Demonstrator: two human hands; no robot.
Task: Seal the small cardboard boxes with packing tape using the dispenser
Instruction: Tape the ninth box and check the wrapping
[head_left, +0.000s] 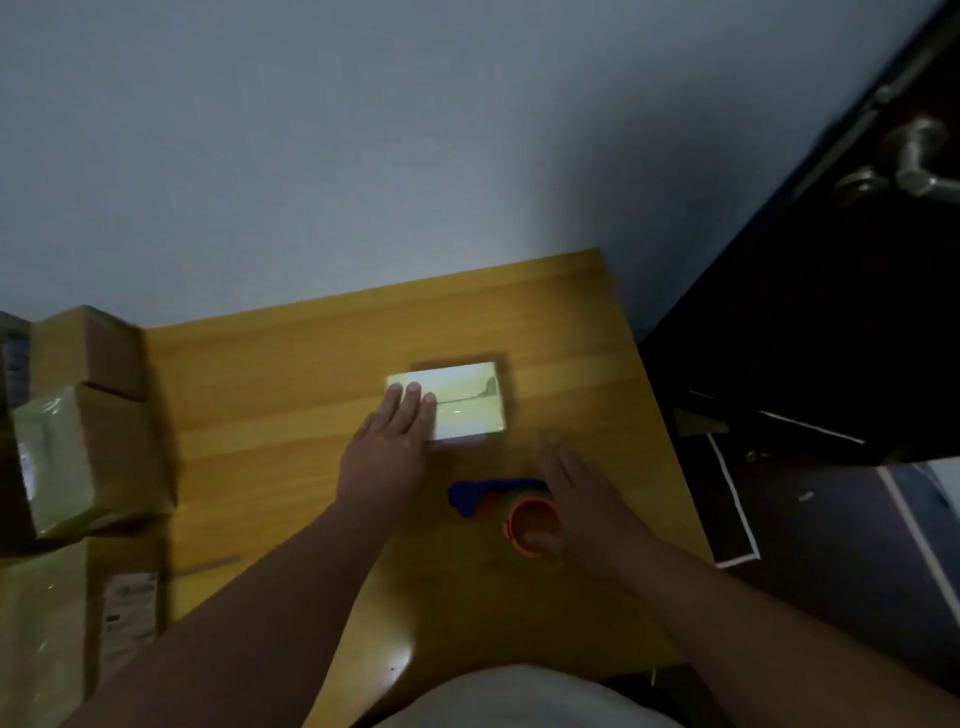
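Observation:
A small pale cardboard box (467, 402) lies flat on the yellow wooden table (291, 395), with a seam running across its top. My left hand (389, 441) rests on the box's left part with straight fingers. A tape dispenser (498, 501) with a blue handle and an orange roll lies on the table just in front of the box. My right hand (582, 499) hovers beside the dispenser's right side, fingers straight and spread, blurred by motion; its thumb is near the orange roll. I cannot tell if it touches the roll.
Stacked brown cardboard boxes (88, 415) stand at the table's left, some wrapped in glossy tape. A dark door (857, 260) with a metal handle stands at the right. A strip of tape (208, 566) lies near the table's left front edge. The wall is behind the table.

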